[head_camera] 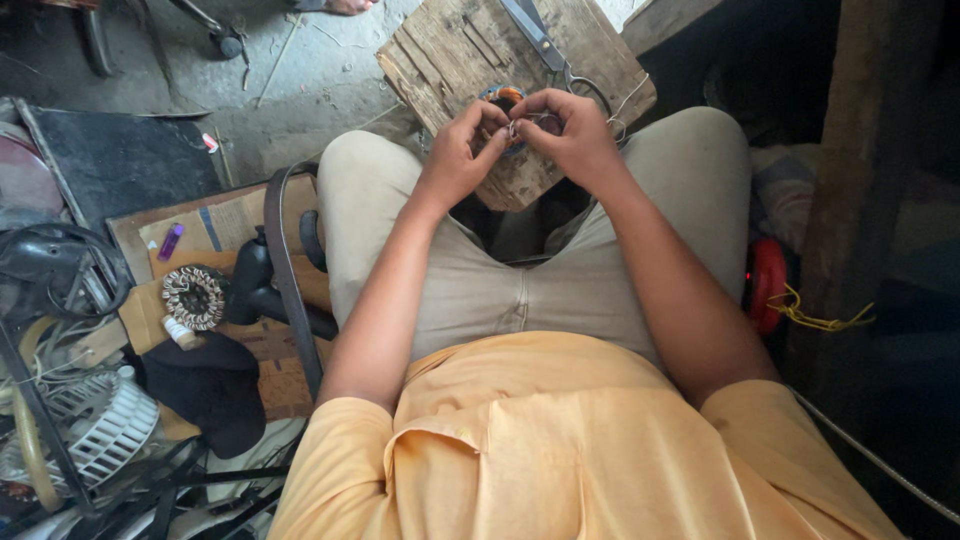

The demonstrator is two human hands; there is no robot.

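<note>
winding: small orange-and-blue wound coil (503, 97) on the wooden board (440, 50), between my knees
hands: left hand (460, 150) and right hand (572, 135) together, fingertips pinching a thin wire over it
step: i judge i'm tying or threading the wire
next: calls for a fine, steady pull
surface: scissors (545, 45) lie on the board
room: concrete floor (300, 90), cluttered with fan parts (100, 430)

The shirt (560, 440) is plain pale orange and the trousers (480, 280) beige. The wooden board (450, 50) is weathered grey-brown; the wound coil (503, 98) shows orange and blue.
</note>
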